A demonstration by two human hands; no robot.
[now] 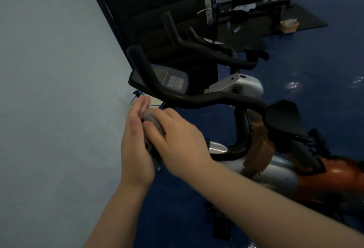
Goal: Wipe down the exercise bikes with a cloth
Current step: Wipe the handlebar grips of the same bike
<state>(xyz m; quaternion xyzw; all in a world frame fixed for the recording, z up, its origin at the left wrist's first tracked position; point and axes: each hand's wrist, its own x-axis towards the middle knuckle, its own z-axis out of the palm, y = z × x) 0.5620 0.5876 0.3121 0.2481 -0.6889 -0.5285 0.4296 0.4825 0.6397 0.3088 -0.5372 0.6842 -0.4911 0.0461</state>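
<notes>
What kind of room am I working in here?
Most likely a gym: exercise bike with console, blue floor, black mat under more equipment behind.

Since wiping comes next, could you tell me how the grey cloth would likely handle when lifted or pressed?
The cloth looks soft and floppy, since it bunches between the left hand and right hand. It is probably light and would conform around the handlebar.

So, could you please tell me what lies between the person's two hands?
In the head view, a bunched grey cloth is pressed between the left hand and right hand.
</notes>
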